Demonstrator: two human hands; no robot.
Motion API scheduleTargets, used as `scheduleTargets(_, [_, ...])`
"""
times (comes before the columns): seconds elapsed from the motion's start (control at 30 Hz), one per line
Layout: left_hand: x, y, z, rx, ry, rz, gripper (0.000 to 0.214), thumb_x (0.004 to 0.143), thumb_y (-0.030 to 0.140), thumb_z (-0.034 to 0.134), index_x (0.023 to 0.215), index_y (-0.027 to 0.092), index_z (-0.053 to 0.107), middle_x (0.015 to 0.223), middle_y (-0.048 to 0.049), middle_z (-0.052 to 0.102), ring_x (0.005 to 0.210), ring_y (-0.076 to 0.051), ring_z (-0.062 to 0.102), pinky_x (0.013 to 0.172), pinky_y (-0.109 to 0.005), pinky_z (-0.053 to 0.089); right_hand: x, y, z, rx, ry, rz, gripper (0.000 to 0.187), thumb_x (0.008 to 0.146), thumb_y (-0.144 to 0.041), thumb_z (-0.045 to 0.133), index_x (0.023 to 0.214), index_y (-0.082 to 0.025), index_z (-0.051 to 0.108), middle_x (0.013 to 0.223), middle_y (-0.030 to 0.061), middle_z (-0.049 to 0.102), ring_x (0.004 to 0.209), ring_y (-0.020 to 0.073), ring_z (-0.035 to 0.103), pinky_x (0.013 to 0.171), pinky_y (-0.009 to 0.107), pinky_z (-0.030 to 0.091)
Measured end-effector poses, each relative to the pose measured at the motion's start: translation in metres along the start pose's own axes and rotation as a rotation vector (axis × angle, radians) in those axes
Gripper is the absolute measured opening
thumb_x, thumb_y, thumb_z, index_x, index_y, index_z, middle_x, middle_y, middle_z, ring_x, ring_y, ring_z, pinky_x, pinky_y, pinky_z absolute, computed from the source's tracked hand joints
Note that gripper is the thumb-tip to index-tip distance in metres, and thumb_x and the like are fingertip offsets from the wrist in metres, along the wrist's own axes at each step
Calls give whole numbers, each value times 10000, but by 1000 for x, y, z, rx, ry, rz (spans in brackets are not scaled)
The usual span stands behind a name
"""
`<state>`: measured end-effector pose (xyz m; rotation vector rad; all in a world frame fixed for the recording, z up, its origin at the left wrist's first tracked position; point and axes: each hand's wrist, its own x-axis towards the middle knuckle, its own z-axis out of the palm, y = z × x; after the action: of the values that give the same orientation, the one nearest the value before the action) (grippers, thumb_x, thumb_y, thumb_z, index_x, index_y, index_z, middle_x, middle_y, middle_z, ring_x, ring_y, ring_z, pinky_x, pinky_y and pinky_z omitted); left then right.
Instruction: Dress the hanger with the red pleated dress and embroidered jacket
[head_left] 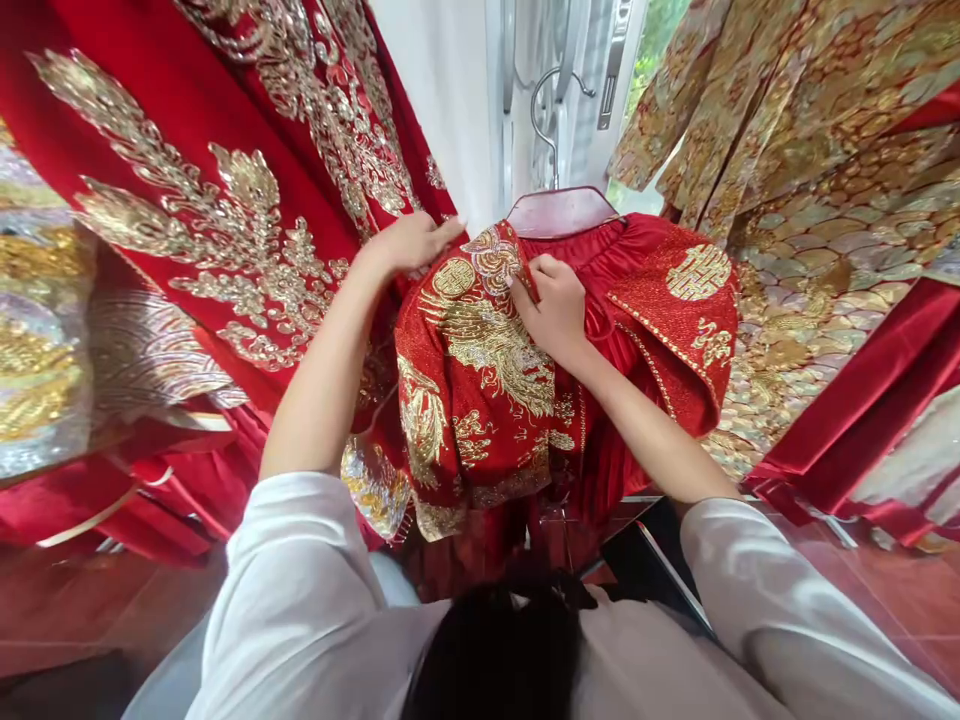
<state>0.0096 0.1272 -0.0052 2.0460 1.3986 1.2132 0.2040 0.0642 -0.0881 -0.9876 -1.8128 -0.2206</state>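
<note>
A short red jacket [487, 380] with gold embroidery hangs over a red pleated garment [600, 460] on a hanger with a metal hook [555, 140]. At the jacket's left shoulder, my left hand [416, 243] grips the cloth; one finger reaches toward the collar and the others are partly hidden. My right hand [553, 310] is closed on the jacket's front edge near the neckline, knuckles up. The jacket's right front panel [675, 330] is folded outward, baring the pleats beneath. White lining or hanger board [561, 212] shows at the neck.
A long red gown [225, 200] with gold sequin work hangs close on the left. On the right hangs a gold scale-patterned garment [810, 220]. Behind are a white frame [510, 100] and a window [652, 50]. Red tiles [900, 600] cover the floor.
</note>
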Motion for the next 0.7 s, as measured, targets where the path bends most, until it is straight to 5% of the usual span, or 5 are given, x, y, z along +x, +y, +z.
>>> scheduleTargets(0.1, [-21, 34, -1, 86, -167, -71, 419, 864, 366, 561, 549, 92, 521, 606, -7, 512, 788, -197, 653, 688, -304, 474, -1, -5, -1, -21, -38, -28, 345, 945, -378, 370, 756, -181, 580, 917, 103, 569, 873, 212, 502, 813, 365, 374])
scheduleTargets(0.23, [-30, 56, 12, 125, -290, -106, 404, 641, 442, 795, 604, 114, 562, 628, -21, 591, 813, -215, 653, 661, -294, 513, 16, 5, -39, -20, -34, -72, 301, 911, -369, 459, 730, -175, 602, 849, 80, 606, 842, 187, 535, 749, 327, 382])
scheduleTargets(0.37, [-25, 46, 13, 79, -393, -135, 487, 805, 488, 583, 651, 26, 601, 800, -63, 668, 890, -218, 665, 698, -251, 515, 57, 34, -97, -130, 108, 259, 331, 851, -351, 489, 621, -126, 568, 763, 45, 631, 830, 163, 577, 684, 323, 323])
scheduleTargets(0.5, [-11, 45, 10, -30, -447, -37, 274, 757, 320, 696, 722, 55, 640, 750, -74, 689, 924, -317, 668, 694, -416, 563, 86, 53, -116, -14, -393, 503, 397, 811, -233, 487, 436, -127, 411, 421, -25, 433, 599, 69, 552, 534, 237, 295])
scheduleTargets(0.7, [11, 57, 20, -22, -488, 127, 265, 746, 320, 654, 899, 104, 651, 865, -54, 685, 980, -314, 660, 749, -476, 548, 108, 78, -101, 314, -922, 669, 267, 909, -167, 470, 698, -36, 568, 712, -6, 627, 693, 8, 595, 686, 124, 433])
